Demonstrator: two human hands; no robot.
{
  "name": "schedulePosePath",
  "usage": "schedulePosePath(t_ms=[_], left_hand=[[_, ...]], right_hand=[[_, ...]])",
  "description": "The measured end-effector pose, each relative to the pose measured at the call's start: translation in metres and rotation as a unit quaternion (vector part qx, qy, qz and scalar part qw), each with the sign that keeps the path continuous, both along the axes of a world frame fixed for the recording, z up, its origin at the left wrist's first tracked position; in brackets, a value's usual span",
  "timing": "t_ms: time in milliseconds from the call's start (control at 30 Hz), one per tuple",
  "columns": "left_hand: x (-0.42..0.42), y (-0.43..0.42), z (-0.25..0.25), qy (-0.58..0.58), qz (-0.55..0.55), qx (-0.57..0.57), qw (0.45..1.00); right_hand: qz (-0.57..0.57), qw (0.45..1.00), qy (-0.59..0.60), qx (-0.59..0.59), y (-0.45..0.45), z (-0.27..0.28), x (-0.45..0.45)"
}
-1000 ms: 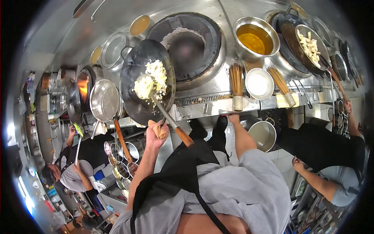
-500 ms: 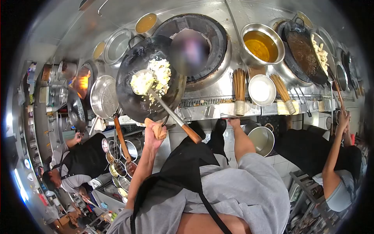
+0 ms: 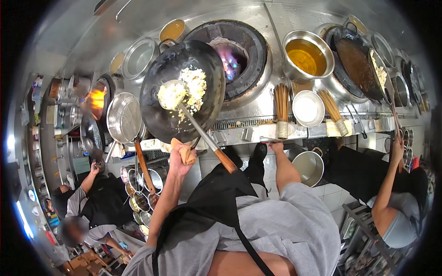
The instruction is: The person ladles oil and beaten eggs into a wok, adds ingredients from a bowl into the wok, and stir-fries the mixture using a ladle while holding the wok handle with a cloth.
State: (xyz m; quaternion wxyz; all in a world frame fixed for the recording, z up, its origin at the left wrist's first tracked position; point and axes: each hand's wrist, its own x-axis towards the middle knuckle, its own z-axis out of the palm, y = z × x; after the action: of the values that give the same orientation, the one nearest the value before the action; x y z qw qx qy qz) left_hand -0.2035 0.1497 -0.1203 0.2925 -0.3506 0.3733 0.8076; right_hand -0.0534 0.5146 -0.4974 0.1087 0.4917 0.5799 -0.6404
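Note:
My left hand [image 3: 182,159] is closed around the wok's near handle with a folded brown cloth [image 3: 185,152] between. The dark wok [image 3: 156,112] sits tilted at the left side of the round burner [image 3: 258,50]. Inside lies what looks like egg fried rice [image 3: 197,87]. A ladle [image 3: 202,131] heaped with the same food rests in the wok, its wooden handle leaning over the near rim with no hand on it. My right hand [image 3: 276,147] is at the stove's front edge, fingers curled by a small red part; what they grip is hidden.
Blue flame shows in the burner. Right of it stand a pot of yellow liquid [image 3: 306,55], two bamboo brushes [image 3: 282,110] and a white bowl [image 3: 308,108]. A mesh strainer [image 3: 123,117] lies left. Co-workers stand on both sides; a large pot [image 3: 307,168] is below the counter.
The wok has shifted slightly right with the ladle in it. My hands have barely moved. The left co-worker has changed posture, and the right co-worker's hands and pan have moved.

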Motion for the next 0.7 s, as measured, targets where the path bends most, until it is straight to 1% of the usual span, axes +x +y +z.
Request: schedulePosePath(t_ms=[67, 167, 267, 333, 400, 467, 533, 567, 600, 633, 667, 700], left_hand=[[0.000, -0.003, -0.004, 0.022, -0.008, 0.023, 0.999], [-0.001, -0.004, -0.003, 0.021, -0.018, 0.008, 1.000], [-0.003, -0.012, -0.008, 0.002, -0.039, 0.019, 0.999], [-0.002, -0.014, -0.009, 0.007, -0.040, 0.018, 0.999], [-0.003, -0.016, -0.009, 0.011, -0.040, 0.018, 0.999], [-0.003, -0.018, -0.010, 0.011, -0.042, 0.017, 0.999], [-0.004, -0.024, -0.013, 0.004, -0.050, 0.037, 0.998], [-0.005, -0.025, -0.015, -0.002, -0.057, 0.058, 0.997], [-0.006, -0.023, -0.013, -0.003, -0.058, 0.059, 0.997], [-0.005, -0.020, -0.009, -0.002, -0.052, 0.033, 0.998], [-0.004, -0.018, -0.006, 0.000, -0.046, 0.008, 0.999], [-0.004, -0.020, -0.007, -0.002, -0.045, 0.008, 0.999]], right_hand=[[0.002, 1.000, 0.004, -0.001, 0.000, -0.005, 0.002], [-0.008, 1.000, 0.012, 0.005, 0.000, -0.009, 0.002], [0.021, 0.999, 0.024, 0.006, 0.002, -0.017, 0.005], [0.022, 0.998, 0.066, -0.005, 0.003, -0.011, 0.008], [0.018, 0.998, 0.066, -0.016, 0.004, -0.008, 0.008], [0.014, 0.997, 0.065, -0.028, 0.004, -0.009, 0.008], [0.065, 0.995, 0.059, 0.055, 0.001, -0.017, 0.008], [0.063, 0.995, 0.059, 0.056, 0.002, -0.022, 0.008], [0.049, 0.997, 0.027, 0.046, 0.001, -0.018, 0.006], [0.035, 0.999, -0.005, 0.037, 0.001, -0.015, 0.005], [0.036, 0.999, -0.006, 0.037, 0.001, -0.011, 0.004], [0.015, 1.000, 0.001, 0.015, 0.002, -0.011, 0.004]])
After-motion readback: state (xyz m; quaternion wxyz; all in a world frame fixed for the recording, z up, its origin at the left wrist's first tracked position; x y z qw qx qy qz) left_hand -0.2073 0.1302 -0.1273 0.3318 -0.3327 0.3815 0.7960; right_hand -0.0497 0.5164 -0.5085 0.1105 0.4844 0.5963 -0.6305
